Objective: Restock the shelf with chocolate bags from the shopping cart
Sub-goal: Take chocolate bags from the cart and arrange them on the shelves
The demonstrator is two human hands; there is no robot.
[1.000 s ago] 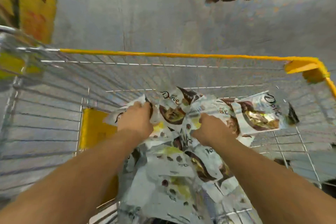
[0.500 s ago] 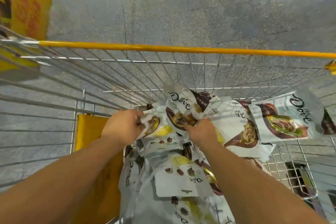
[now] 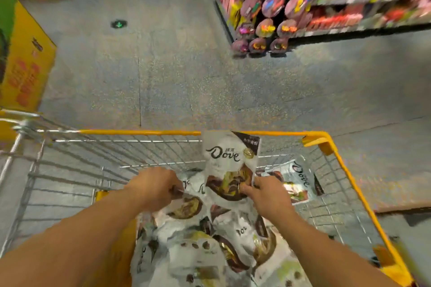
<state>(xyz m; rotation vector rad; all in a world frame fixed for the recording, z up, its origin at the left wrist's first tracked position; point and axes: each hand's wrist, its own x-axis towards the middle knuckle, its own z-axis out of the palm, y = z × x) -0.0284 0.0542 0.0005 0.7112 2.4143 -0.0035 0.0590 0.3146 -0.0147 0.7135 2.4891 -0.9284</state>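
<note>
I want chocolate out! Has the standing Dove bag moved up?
Yes, upward: the Dove bag now reaches the cart's yellow rim; earlier it lay low, well below it.

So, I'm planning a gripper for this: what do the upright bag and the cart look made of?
The bag looks like thin plastic film with a glossy print; it crinkles and shines. The cart looks like silvery metal wire mesh; its yellow rim could be plastic or paint.

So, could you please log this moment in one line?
left hand: grips second bag in cart | right hand: holds upright bag | shelf: not reached
</note>
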